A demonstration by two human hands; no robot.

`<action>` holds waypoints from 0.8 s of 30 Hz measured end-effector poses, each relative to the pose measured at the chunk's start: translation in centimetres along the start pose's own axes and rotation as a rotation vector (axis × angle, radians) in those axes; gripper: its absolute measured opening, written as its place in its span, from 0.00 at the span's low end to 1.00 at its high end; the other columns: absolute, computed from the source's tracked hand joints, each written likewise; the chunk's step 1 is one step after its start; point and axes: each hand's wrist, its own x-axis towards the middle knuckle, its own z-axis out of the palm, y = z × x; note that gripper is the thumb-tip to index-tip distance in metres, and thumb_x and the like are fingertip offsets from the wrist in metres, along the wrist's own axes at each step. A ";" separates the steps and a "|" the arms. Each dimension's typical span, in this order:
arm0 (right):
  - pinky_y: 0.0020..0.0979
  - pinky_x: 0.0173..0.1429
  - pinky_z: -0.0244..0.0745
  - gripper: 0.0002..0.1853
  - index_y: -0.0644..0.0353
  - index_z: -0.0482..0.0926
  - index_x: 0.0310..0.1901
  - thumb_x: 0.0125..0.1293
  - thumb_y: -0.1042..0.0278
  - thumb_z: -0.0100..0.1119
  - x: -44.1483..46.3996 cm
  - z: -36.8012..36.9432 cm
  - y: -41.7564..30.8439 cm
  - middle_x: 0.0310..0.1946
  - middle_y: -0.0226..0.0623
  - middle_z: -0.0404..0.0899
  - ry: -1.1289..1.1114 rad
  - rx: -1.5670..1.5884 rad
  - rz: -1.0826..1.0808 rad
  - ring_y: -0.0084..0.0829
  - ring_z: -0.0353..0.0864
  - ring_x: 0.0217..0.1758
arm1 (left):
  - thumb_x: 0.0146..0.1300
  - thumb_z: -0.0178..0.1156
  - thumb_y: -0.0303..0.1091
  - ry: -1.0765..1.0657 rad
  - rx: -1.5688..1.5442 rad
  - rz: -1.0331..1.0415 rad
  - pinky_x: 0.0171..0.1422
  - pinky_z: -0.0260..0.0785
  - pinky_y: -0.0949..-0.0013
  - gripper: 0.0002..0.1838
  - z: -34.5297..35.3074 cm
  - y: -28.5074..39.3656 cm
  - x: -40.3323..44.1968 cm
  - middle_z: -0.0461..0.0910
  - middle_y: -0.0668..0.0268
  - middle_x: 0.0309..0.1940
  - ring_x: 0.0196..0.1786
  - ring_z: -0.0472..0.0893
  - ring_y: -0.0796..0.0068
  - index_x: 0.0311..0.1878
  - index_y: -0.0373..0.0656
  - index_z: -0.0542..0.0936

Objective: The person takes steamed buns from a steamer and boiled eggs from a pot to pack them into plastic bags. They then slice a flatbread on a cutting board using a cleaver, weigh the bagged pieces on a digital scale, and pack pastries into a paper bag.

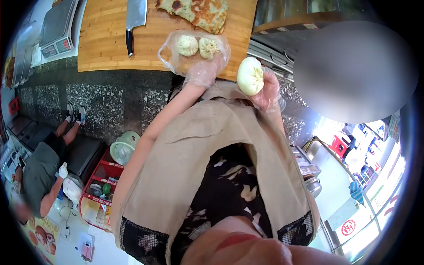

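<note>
My left hand (204, 73), in a clear plastic glove, grips the near side of a thin clear plastic bag (171, 59) over the board's front edge. Two pale steamed buns, a left one (187, 45) and a right one (207, 47), sit in the bag with their pleats showing. To the right, my right hand (268, 90), gloved the same way, holds another pleated steamed bun (250, 76) in front of my apron. That bun is apart from the bag. My left fingers are partly hidden by the bag and glove.
On the wooden board (104, 44) lie a cleaver (135, 17) and a browned flatbread (198, 12). A scale (56, 31) stands at the left. Behind on the left are a person (42, 165), a red rack (104, 176) and a pale green bin (124, 148).
</note>
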 end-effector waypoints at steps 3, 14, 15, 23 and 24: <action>0.53 0.66 0.69 0.26 0.71 0.67 0.60 0.62 0.65 0.50 0.1 0.1 0.1 0.57 0.53 0.74 0.065 -0.074 -0.012 0.49 0.75 0.60 | 0.60 0.52 0.30 0.104 -0.010 0.037 0.33 0.73 0.50 0.23 1.5 -1.1 0.2 0.82 0.55 0.33 0.34 0.82 0.52 0.60 0.53 0.68; 0.54 0.67 0.66 0.27 0.72 0.66 0.60 0.62 0.63 0.49 0.0 0.4 0.2 0.57 0.55 0.73 -0.039 0.002 0.043 0.50 0.74 0.60 | 0.61 0.57 0.39 0.354 0.250 0.303 0.57 0.69 0.51 0.14 0.5 -3.5 5.5 0.75 0.51 0.53 0.55 0.76 0.54 0.48 0.49 0.78; 0.54 0.67 0.66 0.27 0.72 0.66 0.60 0.62 0.63 0.48 0.0 0.6 0.0 0.57 0.55 0.73 -0.056 0.002 0.042 0.50 0.74 0.60 | 0.61 0.56 0.38 0.266 0.371 0.377 0.60 0.67 0.53 0.14 0.2 -3.8 6.3 0.74 0.51 0.55 0.57 0.75 0.54 0.49 0.49 0.78; 0.53 0.65 0.69 0.26 0.71 0.68 0.59 0.59 0.66 0.53 -0.5 0.5 -0.5 0.56 0.53 0.74 0.025 -0.044 -0.044 0.49 0.75 0.59 | 0.59 0.54 0.33 0.024 -0.098 0.222 0.59 0.69 0.60 0.16 -2.9 -5.0 8.9 0.75 0.52 0.53 0.57 0.76 0.58 0.52 0.51 0.78; 0.52 0.65 0.69 0.26 0.71 0.69 0.58 0.59 0.66 0.54 -0.5 0.5 -0.6 0.56 0.52 0.75 0.054 -0.051 -0.063 0.49 0.76 0.59 | 0.58 0.55 0.33 0.102 -0.204 0.215 0.56 0.71 0.59 0.16 -3.0 -5.2 9.0 0.76 0.52 0.51 0.54 0.78 0.58 0.51 0.50 0.78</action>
